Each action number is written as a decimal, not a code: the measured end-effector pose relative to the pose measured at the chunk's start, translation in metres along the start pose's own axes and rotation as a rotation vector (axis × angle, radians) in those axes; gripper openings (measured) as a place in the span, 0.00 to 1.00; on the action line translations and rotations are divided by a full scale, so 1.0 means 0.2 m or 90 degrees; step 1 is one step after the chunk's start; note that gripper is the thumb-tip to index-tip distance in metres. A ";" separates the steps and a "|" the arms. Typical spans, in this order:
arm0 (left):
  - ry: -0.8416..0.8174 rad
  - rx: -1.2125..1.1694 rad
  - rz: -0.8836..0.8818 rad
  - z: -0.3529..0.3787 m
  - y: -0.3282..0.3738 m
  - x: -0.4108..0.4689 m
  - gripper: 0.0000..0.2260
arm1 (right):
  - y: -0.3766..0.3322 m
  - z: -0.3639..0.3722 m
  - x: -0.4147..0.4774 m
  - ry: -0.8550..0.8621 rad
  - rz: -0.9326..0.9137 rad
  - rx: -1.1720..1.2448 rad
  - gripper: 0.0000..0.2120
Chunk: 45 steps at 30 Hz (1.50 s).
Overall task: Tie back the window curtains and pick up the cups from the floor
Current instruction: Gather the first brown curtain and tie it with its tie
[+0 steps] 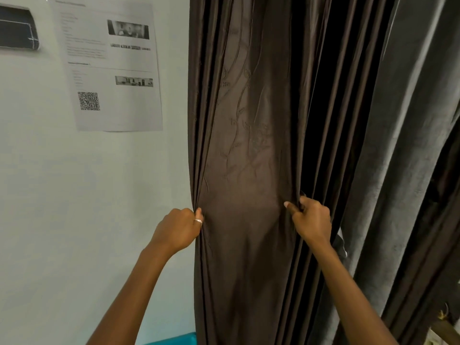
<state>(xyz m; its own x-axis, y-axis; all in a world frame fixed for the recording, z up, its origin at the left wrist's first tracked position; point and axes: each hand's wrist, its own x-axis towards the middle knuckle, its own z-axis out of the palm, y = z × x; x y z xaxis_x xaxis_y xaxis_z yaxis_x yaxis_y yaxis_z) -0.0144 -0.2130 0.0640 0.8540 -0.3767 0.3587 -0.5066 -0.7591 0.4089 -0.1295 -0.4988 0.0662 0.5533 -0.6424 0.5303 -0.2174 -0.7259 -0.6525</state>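
Pull too hard and the folds could slip from either grip, or the cloth could strain where it hangs, out of view. The left hand (179, 229) pinches the brown curtain (245, 115) at its edge by the wall (74, 195); the right hand (312, 221) clutches a pleat further in. Glossy, deeply pleated cloth, 1 embroidered panel stretched between them
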 end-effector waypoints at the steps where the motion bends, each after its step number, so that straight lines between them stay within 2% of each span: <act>1: 0.006 -0.002 -0.001 0.01 0.00 0.00 0.27 | 0.00 0.01 -0.02 0.011 -0.004 0.005 0.17; 5: 0.016 -0.016 0.005 0.04 0.02 -0.02 0.28 | -0.05 0.01 -0.18 0.044 -0.054 0.063 0.15; 7: 0.016 -0.025 0.014 0.05 0.07 -0.04 0.27 | -0.07 0.03 -0.28 0.031 -0.085 0.102 0.03; 10: 0.010 -0.031 0.038 0.07 0.15 -0.06 0.26 | -0.09 0.13 -0.38 0.019 -0.123 0.119 0.08; 14: -0.004 -0.055 0.069 0.11 0.27 -0.09 0.26 | -0.17 0.25 -0.45 0.008 -0.182 0.084 0.04; 18: -0.026 -0.076 0.094 0.15 0.33 -0.11 0.26 | -0.26 0.31 -0.49 -0.024 -0.220 0.126 0.09; 21: -0.042 -0.107 0.098 0.14 0.33 -0.12 0.25 | -0.31 0.31 -0.51 -0.098 -0.185 0.246 0.13; 24: -0.041 -0.133 0.081 0.13 0.30 -0.13 0.26 | -0.33 0.28 -0.53 -0.197 -0.113 0.361 0.12; 26: -0.038 -0.131 0.075 0.13 0.27 -0.14 0.26 | -0.36 0.25 -0.51 -0.224 -0.081 0.422 0.12; 30: -0.051 -0.097 0.085 0.12 0.28 -0.15 0.16 | -0.44 0.20 -0.44 -0.235 -0.052 0.342 0.22; 32: -0.042 -0.113 0.092 0.11 0.30 -0.17 0.15 | -0.48 0.21 -0.41 -0.224 -0.027 0.280 0.33; 34: -0.035 -0.125 0.093 0.09 0.33 -0.18 0.15 | -0.50 0.22 -0.40 -0.200 -0.031 0.214 0.38; 37: -0.031 -0.111 0.092 0.09 0.34 -0.20 0.15 | -0.53 0.20 -0.39 -0.172 -0.044 0.155 0.33; 42: 0.006 -0.042 0.140 0.11 0.35 -0.22 0.12 | -0.53 0.20 -0.38 -0.122 -0.095 0.123 0.16; 45: 0.032 0.006 0.172 0.12 0.35 -0.22 0.13 | -0.49 0.21 -0.37 -0.115 -0.147 0.114 0.15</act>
<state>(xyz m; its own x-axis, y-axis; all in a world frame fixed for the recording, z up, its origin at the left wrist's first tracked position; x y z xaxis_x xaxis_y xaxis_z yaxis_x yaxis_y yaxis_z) -0.0848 -0.2614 0.0558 0.6809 -0.5402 0.4946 -0.7143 -0.6390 0.2854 -0.1161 -0.3689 0.0687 0.7087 -0.4003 0.5809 0.0663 -0.7820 -0.6198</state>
